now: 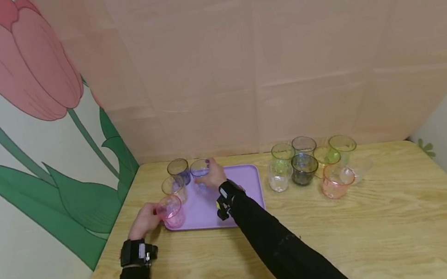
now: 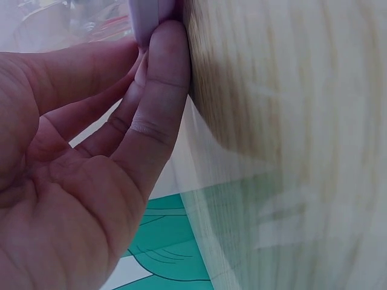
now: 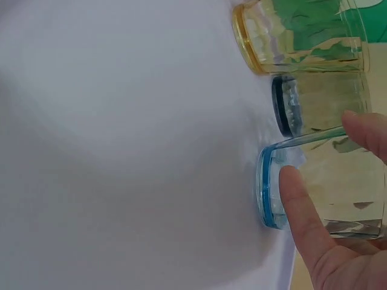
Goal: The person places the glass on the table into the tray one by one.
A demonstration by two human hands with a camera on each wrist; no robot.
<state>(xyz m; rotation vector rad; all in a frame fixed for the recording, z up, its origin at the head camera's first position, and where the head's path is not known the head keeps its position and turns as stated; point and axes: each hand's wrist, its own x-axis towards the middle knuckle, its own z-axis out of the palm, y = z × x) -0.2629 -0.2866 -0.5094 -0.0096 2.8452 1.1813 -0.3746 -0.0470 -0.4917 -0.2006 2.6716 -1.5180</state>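
Pinching the edge of the tray (image 1: pixel 203 214) near its front left corner with the left hand (image 1: pixel 143 221), just beside the pink glass (image 1: pixel 171 212), while gripping the blue glass (image 1: pixel 196 172) between thumb and fingers of the right hand (image 1: pixel 213 176), at the far part of the tray. Having along the tray's left side, from near to far, the pink glass, the yellow glass (image 1: pixel 175 188) and the dark glass (image 1: pixel 183 172). Having also on the surface (image 1: pixel 388 221), to the right of the tray, a close group of glasses (image 1: pixel 305 172), with the orange glass (image 1: pixel 335 186) nearest.
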